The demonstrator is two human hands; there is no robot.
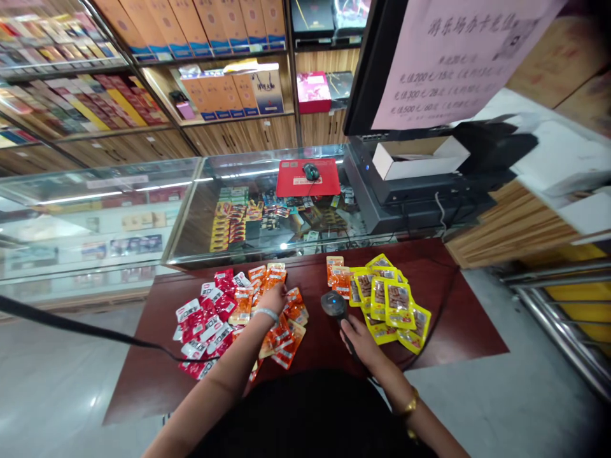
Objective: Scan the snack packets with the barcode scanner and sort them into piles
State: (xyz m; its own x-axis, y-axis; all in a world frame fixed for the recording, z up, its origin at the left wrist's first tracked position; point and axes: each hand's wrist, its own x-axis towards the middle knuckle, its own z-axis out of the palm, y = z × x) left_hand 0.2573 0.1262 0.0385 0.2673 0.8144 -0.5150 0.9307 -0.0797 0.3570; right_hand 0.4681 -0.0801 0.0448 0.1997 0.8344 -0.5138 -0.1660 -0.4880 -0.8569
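Over orange packets (pixel 242 304) sits the left hand (pixel 273 299), hold unclear; right hand (pixel 359 338) grips the scanner (pixel 334 305). A nudge could mix in red packets (pixel 224 306)!

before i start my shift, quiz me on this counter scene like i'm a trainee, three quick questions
1. Which packets is the left hand at: A red, B yellow, C orange?
2. True or false: the scanner is in the right hand.
3. Fill in the colour: the mouse rests on a ___ pad.

Key: 1. C, orange packets; 2. true; 3. red.
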